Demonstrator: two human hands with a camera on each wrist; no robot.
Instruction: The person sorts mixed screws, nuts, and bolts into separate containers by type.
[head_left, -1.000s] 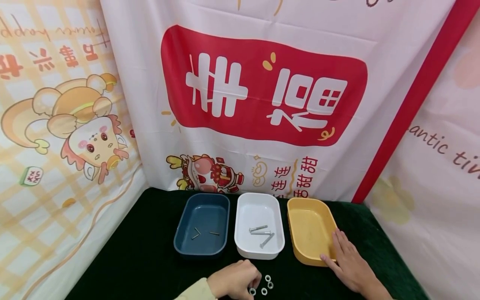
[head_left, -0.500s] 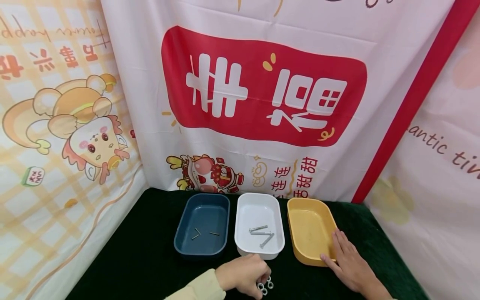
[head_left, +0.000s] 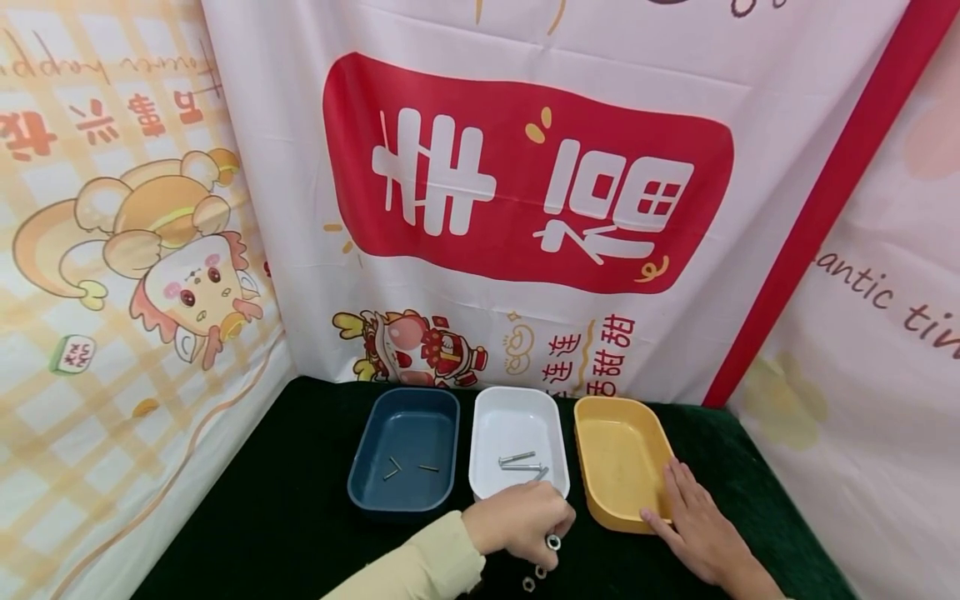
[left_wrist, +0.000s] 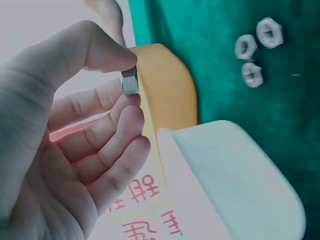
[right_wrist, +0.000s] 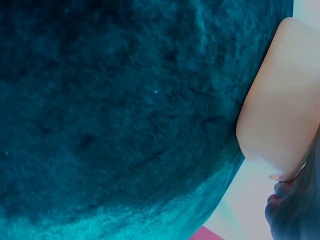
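I observed one metal nut (head_left: 553, 542) clamped between thumb and finger in the grip of the left hand (head_left: 522, 523), raised beside the near edge of the white tray (head_left: 517, 421). Loose nuts (left_wrist: 270, 43) lay on the green tabletop (head_left: 315, 492). The right hand (head_left: 699, 525), thumb and straight fingers apart, touched the yellow tray (head_left: 622, 467). I recorded bolts (head_left: 521, 467) in the white tray.

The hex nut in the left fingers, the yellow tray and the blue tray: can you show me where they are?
Hex nut (left_wrist: 130, 85): left wrist view, on a flat side.
Yellow tray (head_left: 619, 462): head view, on its inside bottom.
Blue tray (head_left: 408, 437): head view, on its inside bottom.
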